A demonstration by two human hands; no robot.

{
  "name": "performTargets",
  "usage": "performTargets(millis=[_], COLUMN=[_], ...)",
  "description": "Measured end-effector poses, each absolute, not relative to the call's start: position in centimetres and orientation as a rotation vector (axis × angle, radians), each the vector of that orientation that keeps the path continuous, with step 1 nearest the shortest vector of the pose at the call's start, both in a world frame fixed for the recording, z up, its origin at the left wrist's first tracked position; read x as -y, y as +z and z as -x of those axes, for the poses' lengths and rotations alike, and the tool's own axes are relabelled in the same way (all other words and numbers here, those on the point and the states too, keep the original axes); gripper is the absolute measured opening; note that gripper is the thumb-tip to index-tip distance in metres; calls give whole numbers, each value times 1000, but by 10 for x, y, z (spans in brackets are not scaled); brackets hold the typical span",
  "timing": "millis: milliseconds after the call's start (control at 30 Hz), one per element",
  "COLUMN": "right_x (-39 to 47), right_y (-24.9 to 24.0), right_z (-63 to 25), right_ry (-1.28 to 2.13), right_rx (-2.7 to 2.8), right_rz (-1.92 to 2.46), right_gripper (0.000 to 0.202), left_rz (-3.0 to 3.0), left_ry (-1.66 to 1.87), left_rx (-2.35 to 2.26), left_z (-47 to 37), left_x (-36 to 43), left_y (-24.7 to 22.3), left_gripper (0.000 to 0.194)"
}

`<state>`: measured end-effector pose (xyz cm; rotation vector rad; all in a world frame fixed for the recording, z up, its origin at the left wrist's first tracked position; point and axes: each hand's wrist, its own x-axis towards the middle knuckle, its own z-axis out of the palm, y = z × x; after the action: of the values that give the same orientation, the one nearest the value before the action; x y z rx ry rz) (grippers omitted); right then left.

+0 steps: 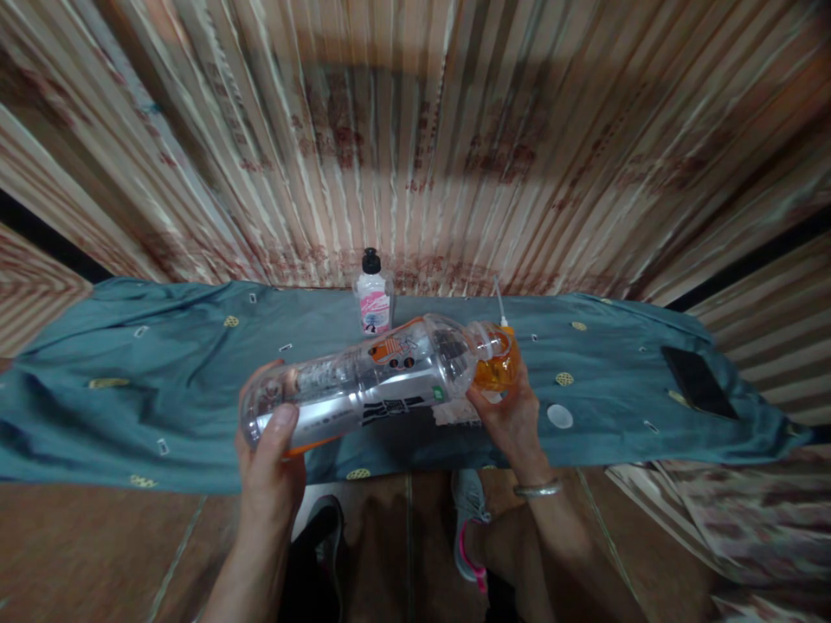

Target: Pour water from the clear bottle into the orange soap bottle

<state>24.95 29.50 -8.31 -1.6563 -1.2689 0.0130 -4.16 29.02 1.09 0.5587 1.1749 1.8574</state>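
Note:
My left hand (276, 441) is closed around the base of a large clear plastic bottle (415, 394) with printed orange and black markings. The bottle lies tilted, almost level, its open neck pointing right. At that neck is a small clear container of orange liquid (497, 370), partly hidden behind it. My right hand (512, 415) is wrapped round this container, its thumb close to the big bottle's shoulder. Whether liquid is flowing cannot be made out. Just behind the container a thin whitish tube (499, 303) sticks up.
A black-capped bottle with a pink label (375, 303) stands at the back of the teal cloth (182, 389). On the right lie a white disc (559, 416) and a dark phone (698, 381). A pale printed piece (454, 414) lies under the bottle's neck. A patterned curtain (415, 156) hangs behind.

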Motion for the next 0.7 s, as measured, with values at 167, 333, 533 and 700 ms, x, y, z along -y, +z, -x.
performTargets(millis=[167, 333, 533, 700], right_x=[-294, -294, -294, -294], right_y=[-81, -81, -79, -83], right_z=[-249, -250, -249, -250], right_ry=[36, 15, 35, 41], right_rx=[1268, 1272, 1273, 1281], right_rz=[1664, 1669, 1674, 1678], right_gripper=[90, 90, 91, 96], left_rz=[-565, -508, -464, -494], left_ry=[1847, 1850, 1834, 1828], left_rx=[-1167, -1176, -1196, -1171], left_z=[42, 42, 39, 40], left_x=[-290, -290, -291, -289], left_y=[12, 17, 22, 19], left_gripper=[68, 72, 76, 73])
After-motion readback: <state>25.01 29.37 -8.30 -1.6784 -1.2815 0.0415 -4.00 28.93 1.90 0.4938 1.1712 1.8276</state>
